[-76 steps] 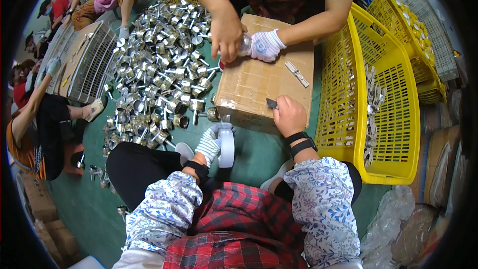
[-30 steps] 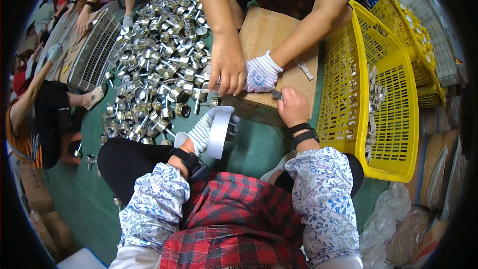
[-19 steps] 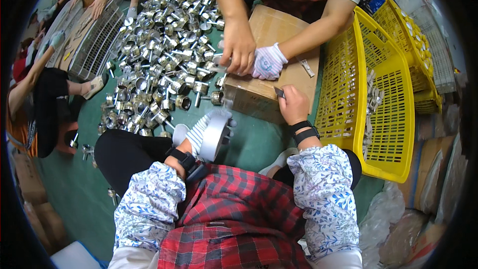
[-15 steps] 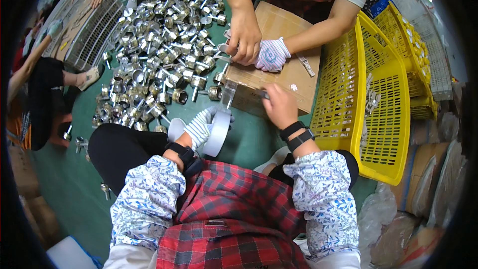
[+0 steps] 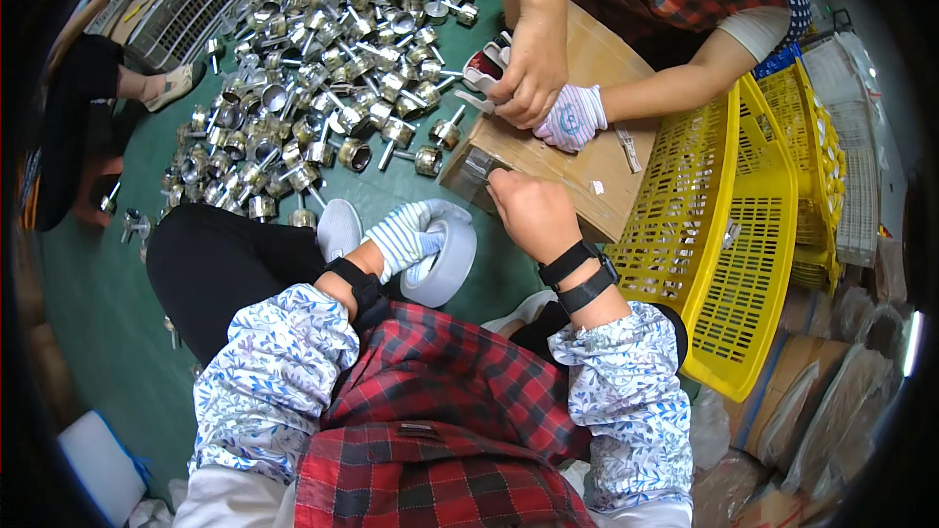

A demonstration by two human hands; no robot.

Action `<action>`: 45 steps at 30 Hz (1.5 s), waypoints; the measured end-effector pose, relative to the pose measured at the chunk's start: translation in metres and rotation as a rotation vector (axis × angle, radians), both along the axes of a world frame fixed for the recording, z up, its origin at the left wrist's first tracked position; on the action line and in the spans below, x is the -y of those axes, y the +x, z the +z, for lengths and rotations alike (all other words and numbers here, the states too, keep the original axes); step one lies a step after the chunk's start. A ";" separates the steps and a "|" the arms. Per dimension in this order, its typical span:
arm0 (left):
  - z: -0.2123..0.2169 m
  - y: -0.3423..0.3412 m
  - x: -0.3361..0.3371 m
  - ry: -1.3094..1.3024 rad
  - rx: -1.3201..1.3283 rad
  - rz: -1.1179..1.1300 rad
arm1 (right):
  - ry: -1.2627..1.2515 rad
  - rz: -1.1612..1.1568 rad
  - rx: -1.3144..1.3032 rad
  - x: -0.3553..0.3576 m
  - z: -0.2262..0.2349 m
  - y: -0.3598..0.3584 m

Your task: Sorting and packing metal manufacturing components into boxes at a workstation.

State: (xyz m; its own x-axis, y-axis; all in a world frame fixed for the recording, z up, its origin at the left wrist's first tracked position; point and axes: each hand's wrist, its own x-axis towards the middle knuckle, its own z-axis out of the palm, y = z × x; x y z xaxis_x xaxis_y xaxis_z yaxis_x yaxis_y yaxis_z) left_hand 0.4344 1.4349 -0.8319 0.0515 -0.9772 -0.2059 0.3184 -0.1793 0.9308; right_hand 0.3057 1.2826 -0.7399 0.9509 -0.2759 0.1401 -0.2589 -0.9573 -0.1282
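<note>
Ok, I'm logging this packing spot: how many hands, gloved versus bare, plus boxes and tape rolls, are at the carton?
Gloved hands: 2, the left hand and a co-worker's gloved hand
Bare hands: 2, the right hand and a co-worker's bare hand
Cardboard box: 1
Tape roll: 1
Total: 6

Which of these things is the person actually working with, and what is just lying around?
In use:
left hand holding tape roll
right hand on cardboard box

Lying about:
pile of metal parts
yellow baskets
</note>
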 end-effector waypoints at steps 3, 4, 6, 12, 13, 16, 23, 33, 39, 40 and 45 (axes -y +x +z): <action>0.005 0.003 0.000 0.003 0.093 -0.006 | -0.047 0.031 -0.071 -0.002 -0.004 0.007; 0.007 0.004 -0.001 -0.004 0.142 -0.008 | -0.085 0.046 -0.063 -0.002 -0.009 0.010; 0.015 0.003 0.000 -0.005 0.197 -0.028 | -0.233 0.007 -0.195 -0.005 -0.020 0.007; 0.017 0.007 -0.005 -0.003 0.132 -0.025 | -0.058 0.110 -0.523 -0.011 -0.060 -0.028; 0.018 0.010 -0.008 -0.035 0.286 -0.050 | -0.067 0.094 -0.460 -0.011 -0.053 -0.029; 0.006 0.007 -0.015 0.133 0.286 -0.114 | -0.106 -0.035 -0.376 -0.003 -0.019 -0.030; 0.018 -0.017 -0.029 0.046 0.348 -0.344 | 0.093 -0.122 -0.241 0.005 0.036 -0.067; 0.157 0.021 -0.007 -0.192 0.540 -0.336 | 0.324 -0.183 0.068 0.009 0.058 -0.077; 0.195 0.023 0.042 -0.419 0.748 -0.336 | 0.282 -0.287 0.044 0.015 0.070 -0.082; 0.188 0.023 0.050 -0.439 0.681 -0.281 | 0.281 -0.285 0.030 0.017 0.066 -0.084; 0.167 0.024 0.088 -0.332 0.411 -0.217 | 0.285 -0.296 -0.148 0.033 0.051 -0.095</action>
State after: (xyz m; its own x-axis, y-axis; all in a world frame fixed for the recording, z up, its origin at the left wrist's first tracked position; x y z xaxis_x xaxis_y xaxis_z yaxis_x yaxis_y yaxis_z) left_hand 0.4581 1.3469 -0.6650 -0.1467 -0.9832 0.1089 -0.0936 0.1234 0.9879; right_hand 0.2103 1.2498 -0.6889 0.8289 -0.5477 -0.1137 -0.5527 -0.7705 -0.3176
